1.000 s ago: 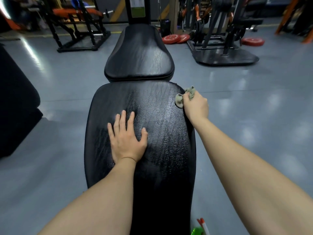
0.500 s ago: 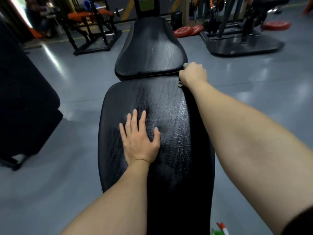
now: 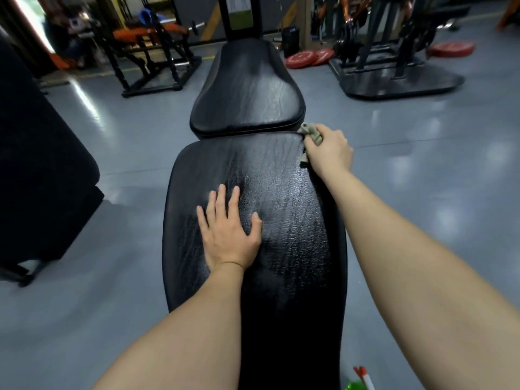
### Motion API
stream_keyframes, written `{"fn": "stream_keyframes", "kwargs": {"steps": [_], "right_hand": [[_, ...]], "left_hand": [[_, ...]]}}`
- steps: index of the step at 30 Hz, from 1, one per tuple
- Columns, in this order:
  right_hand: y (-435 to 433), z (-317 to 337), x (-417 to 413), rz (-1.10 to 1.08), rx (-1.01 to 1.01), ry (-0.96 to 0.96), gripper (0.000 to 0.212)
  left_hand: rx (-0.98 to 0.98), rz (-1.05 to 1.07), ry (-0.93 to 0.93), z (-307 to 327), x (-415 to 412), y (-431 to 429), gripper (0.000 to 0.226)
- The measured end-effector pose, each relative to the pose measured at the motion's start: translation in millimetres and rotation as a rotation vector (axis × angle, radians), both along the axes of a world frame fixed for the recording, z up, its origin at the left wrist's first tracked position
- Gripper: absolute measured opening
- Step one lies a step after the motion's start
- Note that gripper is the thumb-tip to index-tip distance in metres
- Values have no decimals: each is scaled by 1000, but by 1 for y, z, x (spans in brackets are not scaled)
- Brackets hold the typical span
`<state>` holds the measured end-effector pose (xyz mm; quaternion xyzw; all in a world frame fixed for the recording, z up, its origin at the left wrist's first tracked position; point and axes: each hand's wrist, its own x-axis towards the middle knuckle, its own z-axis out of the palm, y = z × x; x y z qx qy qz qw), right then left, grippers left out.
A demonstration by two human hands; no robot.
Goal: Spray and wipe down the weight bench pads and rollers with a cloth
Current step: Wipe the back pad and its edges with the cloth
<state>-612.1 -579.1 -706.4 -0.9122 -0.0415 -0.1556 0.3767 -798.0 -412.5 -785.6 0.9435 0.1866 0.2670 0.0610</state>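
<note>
Left hand [image 3: 229, 235] lies flat, fingers straight and spread, palm pressing the long black cracked-vinyl bench pad [image 3: 284, 209] a bit left of its middle. It holds nothing. Right hand [image 3: 329, 150] is curled round a small bunched grey-green cloth [image 3: 311, 132]. The fist sits at the pad's far right corner. The cloth pokes out of the top of the fist and touches the pad edge, right at the gap before the shorter tapered black vinyl pad [image 3: 247, 91] beyond.

Head view, progress as judged: the long pad shines wet-looking over its centre and right half, so it is probably sprayed and partly wiped, with the right rim in hand now. The left strip looks duller; can't tell if it is done. The far pad is glossy, but whether wiped or just lit can't be told. Rollers are not in view, so likely left to do. A green spray bottle with red-and-white nozzle [image 3: 358, 382] shows at the bottom edge, right of the bench, with neither hand on it.

Axis: the long pad runs straight away from the person, near end under the forearms. The tapered pad is in line with it and narrows toward the black upright post [image 3: 239, 15]. The cloth is a wad with no clear axis.
</note>
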Motion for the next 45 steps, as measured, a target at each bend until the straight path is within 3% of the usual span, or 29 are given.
{"fn": "stream_keyframes", "kwargs": {"steps": [5,9,11,17,25,31,40,45], "right_hand": [[-12,-5,-20,-40,-114,14,44],[-10,-6,-38,-52,-331,72,75],[-3,-11,-40,-59,-331,99,81],[23,5,4,-113,-233,175,53],[28,27,48,65,-203,227,51],[16,18,35,32,-158,180,42],[-15,-1,-16,-90,10,150,45],[-36,-26,-57,-162,-56,207,51]], "left_hand": [[-6,-7,-25,-1,1,-2,72],[-9,4,-29,-2,1,-2,71],[-7,-2,-22,-2,0,-1,71],[14,-1,-21,-6,1,0,72],[35,5,-70,-7,4,0,71],[46,9,-62,-7,4,0,71],[25,5,-53,-5,3,1,72],[19,15,-38,-2,0,-2,72]]}}
